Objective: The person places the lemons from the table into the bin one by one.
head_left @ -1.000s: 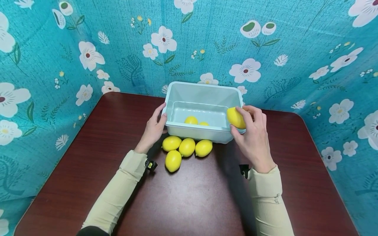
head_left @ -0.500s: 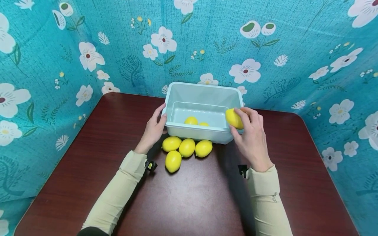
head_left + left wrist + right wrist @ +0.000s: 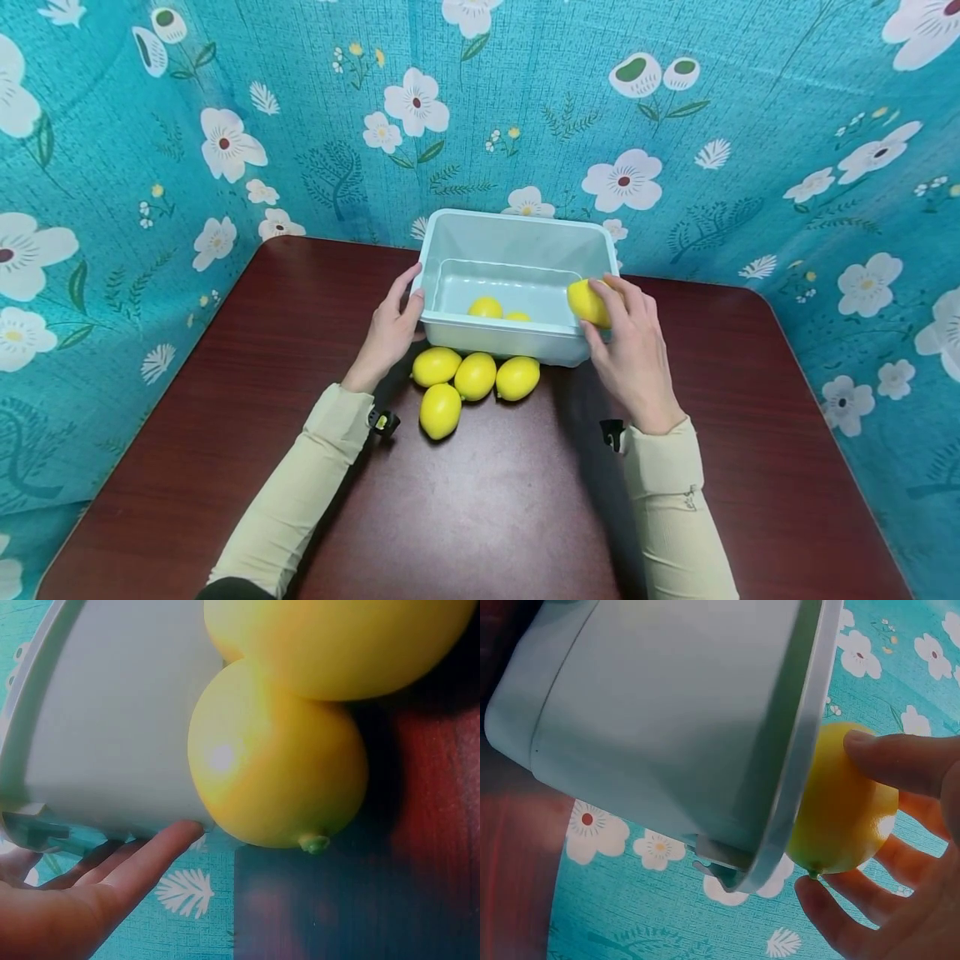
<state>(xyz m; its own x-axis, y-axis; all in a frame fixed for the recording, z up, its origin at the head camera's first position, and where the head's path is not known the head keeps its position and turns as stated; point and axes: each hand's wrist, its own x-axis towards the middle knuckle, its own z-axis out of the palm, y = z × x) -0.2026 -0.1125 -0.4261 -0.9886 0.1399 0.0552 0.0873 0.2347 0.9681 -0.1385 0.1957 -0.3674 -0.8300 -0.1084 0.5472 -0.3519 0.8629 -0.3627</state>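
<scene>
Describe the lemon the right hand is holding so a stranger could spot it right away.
On the dark red table stands a pale blue bin. At its near right corner, a right hand grips the lemon. It alone is held; the other visible lemons lie in the bin or in front of it.

Head view's nicely bright and pretty crisp, with a pale glare patch on the bench in front of the bin and a long dark shadow near its right end. Left wrist cam is way hazier, blown-out spot on the front lemon beside the bin. Right wrist's dimmish too, but the held lemon by the bin's rim catches a hot highlight.
</scene>
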